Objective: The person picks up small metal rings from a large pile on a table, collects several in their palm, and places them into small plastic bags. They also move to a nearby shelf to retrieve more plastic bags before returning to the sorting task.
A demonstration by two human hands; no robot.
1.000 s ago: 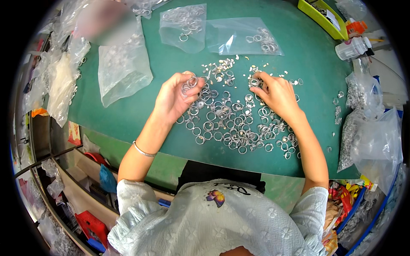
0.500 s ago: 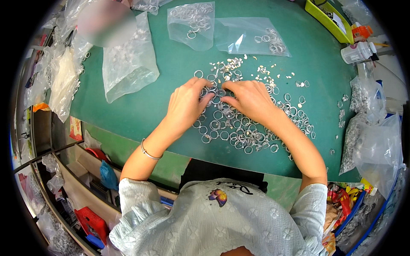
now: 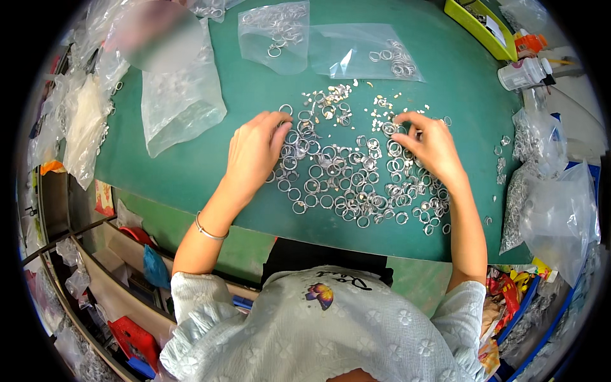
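Loose silver-coloured metal rings [image 3: 347, 181] are spread over the green tabletop. My left hand [image 3: 254, 145] rests at the left edge of this spread, thumb and forefinger tips drawn close together beside a ring [image 3: 286, 110]; whatever is between them is too small to make out. On the far right side of the spread is my right hand [image 3: 431, 145], its thumb and forefinger on either side of a single ring [image 3: 389, 129]. Small pale chips [image 3: 331, 95] lie beyond the rings, some of them close to my right fingertips.
Clear plastic bags with rings lie at the back, one upright-edged bag [image 3: 273, 38] and a flatter one [image 3: 366, 51]. A larger crumpled bag [image 3: 181, 108] is at left. At right are a yellow-green tray [image 3: 480, 28], a white bottle [image 3: 525, 73] and filled bags [image 3: 534, 204].
My hands have drawn apart from the middle of the rings, left hand leftward, right hand rightward. Rings between them now show. The whole view has shifted slightly.
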